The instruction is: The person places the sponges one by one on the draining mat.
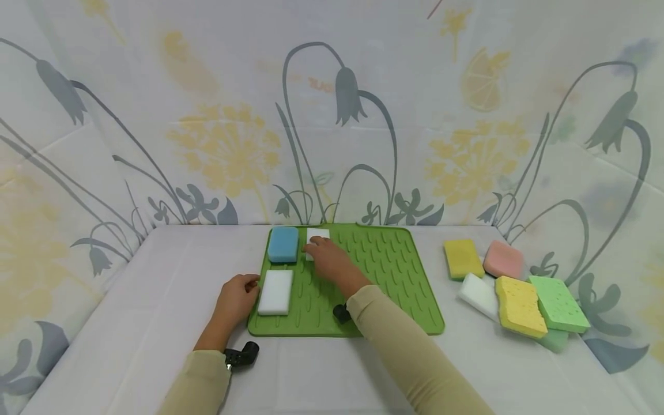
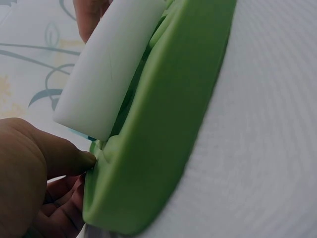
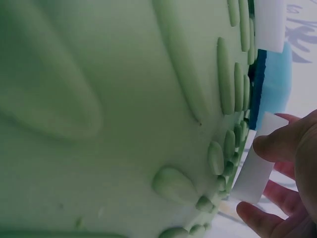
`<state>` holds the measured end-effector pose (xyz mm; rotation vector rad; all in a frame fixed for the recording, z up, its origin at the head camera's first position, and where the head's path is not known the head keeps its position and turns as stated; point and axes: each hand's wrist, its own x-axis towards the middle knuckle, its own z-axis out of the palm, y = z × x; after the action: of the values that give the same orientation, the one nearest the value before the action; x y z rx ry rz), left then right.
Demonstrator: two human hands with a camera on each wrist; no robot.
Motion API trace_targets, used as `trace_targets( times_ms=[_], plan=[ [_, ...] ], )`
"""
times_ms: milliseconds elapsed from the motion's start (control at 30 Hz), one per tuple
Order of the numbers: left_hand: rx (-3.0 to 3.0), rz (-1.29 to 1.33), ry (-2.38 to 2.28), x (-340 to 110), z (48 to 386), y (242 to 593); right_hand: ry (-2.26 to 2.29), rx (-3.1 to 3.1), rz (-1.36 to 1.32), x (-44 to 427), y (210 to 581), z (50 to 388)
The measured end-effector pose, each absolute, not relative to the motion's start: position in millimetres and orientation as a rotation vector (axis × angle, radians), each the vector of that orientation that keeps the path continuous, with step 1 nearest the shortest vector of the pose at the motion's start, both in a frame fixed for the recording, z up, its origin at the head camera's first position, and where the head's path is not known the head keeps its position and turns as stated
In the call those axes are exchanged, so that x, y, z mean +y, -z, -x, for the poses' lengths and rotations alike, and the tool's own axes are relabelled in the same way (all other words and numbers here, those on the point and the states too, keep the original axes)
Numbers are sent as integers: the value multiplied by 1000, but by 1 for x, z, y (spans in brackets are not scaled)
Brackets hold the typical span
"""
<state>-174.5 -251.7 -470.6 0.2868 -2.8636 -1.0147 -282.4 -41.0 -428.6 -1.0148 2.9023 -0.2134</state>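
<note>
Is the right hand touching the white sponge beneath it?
Touching: the right wrist view shows the right hand with its thumb on the white sponge.

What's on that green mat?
On the green mat lie a blue sponge and a white sponge. The right hand grips another white block on or just above the mat. The surface beneath them is hidden.

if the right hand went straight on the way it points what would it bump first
Probably the blue sponge, just left of the white sponge the right hand holds, though the line may only catch a corner; depth is unclear.
</note>
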Motion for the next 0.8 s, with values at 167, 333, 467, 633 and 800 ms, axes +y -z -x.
trace_targets(
  times_ms=[167, 333, 467, 633, 800],
  plan=[
    [-2861, -288, 1015, -251, 175, 470, 203, 2896, 1019, -44, 430, 282],
    [-2861, -285, 1011, -251, 175, 469, 191, 2884, 1012, -46, 430, 282],
    [-2860, -286, 1009, -251, 174, 469, 176, 2882, 1022, -48, 429, 282],
    [-2868, -292, 1008, -250, 174, 469, 158, 2879, 1029, -50, 432, 284],
    [-2874, -297, 1005, -250, 173, 468, 144, 2889, 1037, -51, 434, 285]
  ],
)
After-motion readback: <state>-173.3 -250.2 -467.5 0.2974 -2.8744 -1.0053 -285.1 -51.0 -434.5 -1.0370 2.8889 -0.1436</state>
